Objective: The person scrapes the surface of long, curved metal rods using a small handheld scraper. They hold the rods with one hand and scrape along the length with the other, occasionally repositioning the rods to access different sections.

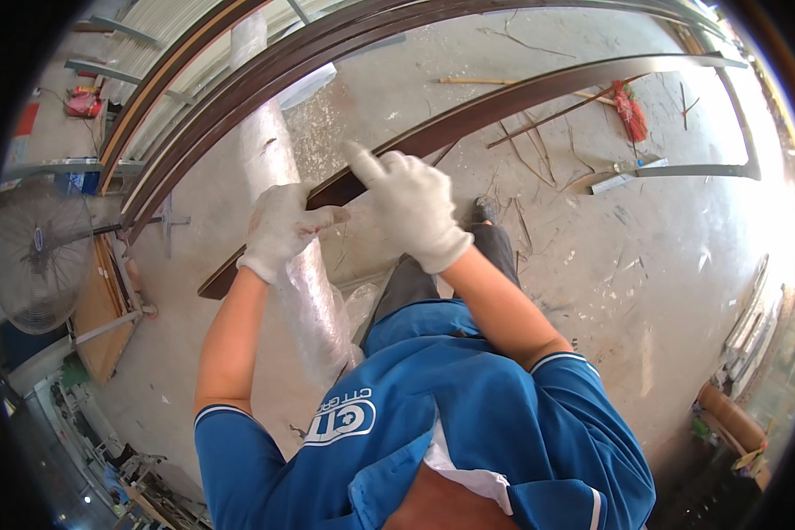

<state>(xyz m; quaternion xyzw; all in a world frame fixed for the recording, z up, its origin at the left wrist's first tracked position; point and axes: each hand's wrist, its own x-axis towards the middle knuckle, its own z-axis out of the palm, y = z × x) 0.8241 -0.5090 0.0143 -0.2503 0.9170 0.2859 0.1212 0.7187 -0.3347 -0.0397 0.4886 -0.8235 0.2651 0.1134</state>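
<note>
A long dark brown profile bar point(539, 95) runs slantwise in front of me, from lower left to upper right. My left hand point(278, 231), in a whitish work glove, is closed around it near its lower left end, with the thumb pointing right. Just to the right, my right hand point(411, 208), gloved alike, is over the bar's near edge. One of its fingers stretches out toward the upper left, while the others are bent. I see nothing held in it. Under the bar lies a long bundle wrapped in clear plastic film point(305, 283).
More dark brown bars point(238, 88) lie across a grey metal rack at the upper left. A fan point(40, 247) stands at the left. A red bundle point(629, 113) hangs near the rack frame point(693, 170) on the right. Thin strips litter the concrete floor point(592, 256).
</note>
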